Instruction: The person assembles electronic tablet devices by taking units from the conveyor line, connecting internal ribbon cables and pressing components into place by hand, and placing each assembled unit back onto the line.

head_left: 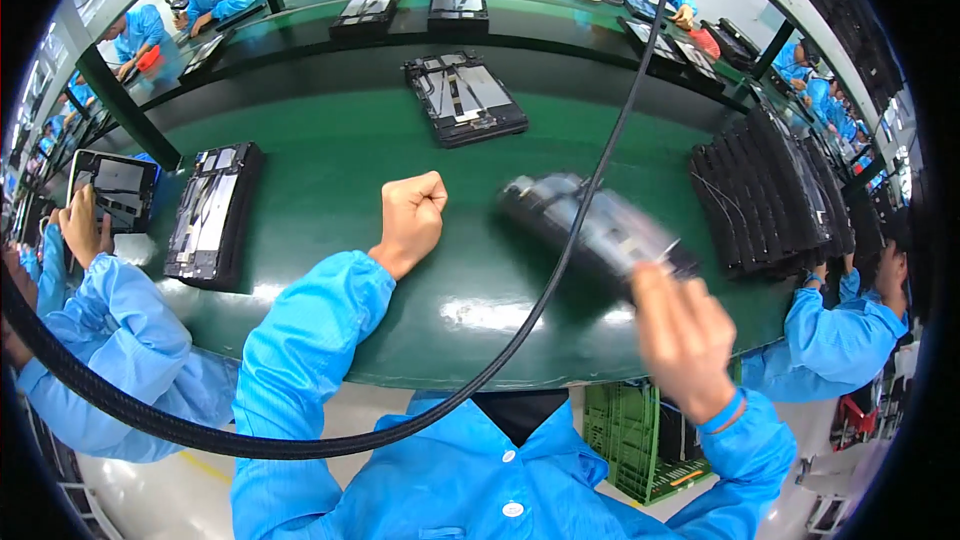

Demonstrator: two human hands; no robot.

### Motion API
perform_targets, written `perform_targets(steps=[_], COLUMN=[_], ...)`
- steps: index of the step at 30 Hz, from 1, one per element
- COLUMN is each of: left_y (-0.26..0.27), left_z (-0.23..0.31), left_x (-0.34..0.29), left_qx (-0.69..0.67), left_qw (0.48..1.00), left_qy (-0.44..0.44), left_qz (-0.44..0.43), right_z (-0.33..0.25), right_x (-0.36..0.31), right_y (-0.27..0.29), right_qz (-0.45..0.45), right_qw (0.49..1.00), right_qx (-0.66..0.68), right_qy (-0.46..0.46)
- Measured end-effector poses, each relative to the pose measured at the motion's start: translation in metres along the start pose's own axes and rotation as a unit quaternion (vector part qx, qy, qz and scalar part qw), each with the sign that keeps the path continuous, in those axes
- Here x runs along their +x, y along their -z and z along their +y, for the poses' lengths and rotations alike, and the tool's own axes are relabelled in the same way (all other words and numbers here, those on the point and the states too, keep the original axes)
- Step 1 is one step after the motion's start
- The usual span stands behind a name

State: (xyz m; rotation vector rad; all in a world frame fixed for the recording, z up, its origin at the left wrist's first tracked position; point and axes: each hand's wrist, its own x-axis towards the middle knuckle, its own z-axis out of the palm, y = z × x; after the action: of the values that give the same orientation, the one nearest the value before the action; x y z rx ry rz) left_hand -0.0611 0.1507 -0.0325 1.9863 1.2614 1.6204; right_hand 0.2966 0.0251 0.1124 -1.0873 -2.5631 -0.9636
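My left hand rests on the green table as a fist, with nothing seen in it. My right hand pinches the near right end of an open tablet body; its thickness suggests a black tray or several layers beneath. Motion smears this piece, and a black cable crosses in front of it. Beyond my fists' reach lies another open tablet body, its silver batteries and dark circuit parts showing, on a black tray. A similar stack sits to the left of my left hand.
Many black trays stand on edge at the right. A thick black braided cable arcs across the view. More tablet bodies sit on the raised shelf behind. Co-workers in blue flank me and sit opposite. Below the table edge is a green crate.
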Motion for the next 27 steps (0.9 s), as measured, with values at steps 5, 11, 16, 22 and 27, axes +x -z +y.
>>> perform_targets(steps=[5, 11, 16, 22, 27], left_y=[-0.007, -0.006, -0.001, 0.012, 0.022], left_z=[0.046, 0.048, 0.045, 0.048, 0.054], left_x=[-0.015, -0.021, -0.019, -0.013, -0.006], left_qx=[0.035, 0.087, 0.069, -0.062, -0.065], left_qw=[0.999, 0.988, 0.986, 0.959, 0.927], left_qy=[-0.019, 0.002, 0.051, 0.061, 0.102], left_qz=[-0.005, -0.125, -0.14, -0.27, -0.355], right_z=[-0.081, -0.033, 0.017, -0.025, -0.037], right_x=[0.002, 0.069, 0.099, 0.111, 0.107], right_y=[-0.007, -0.047, -0.134, -0.157, -0.151], right_qz=[-0.018, -0.2, -0.117, 0.045, -0.012], right_qw=[0.98, 0.747, 0.713, 0.793, 0.808], right_qx=[0.103, 0.621, 0.687, 0.608, 0.589], right_qy=[0.171, 0.126, -0.077, -0.001, -0.002])
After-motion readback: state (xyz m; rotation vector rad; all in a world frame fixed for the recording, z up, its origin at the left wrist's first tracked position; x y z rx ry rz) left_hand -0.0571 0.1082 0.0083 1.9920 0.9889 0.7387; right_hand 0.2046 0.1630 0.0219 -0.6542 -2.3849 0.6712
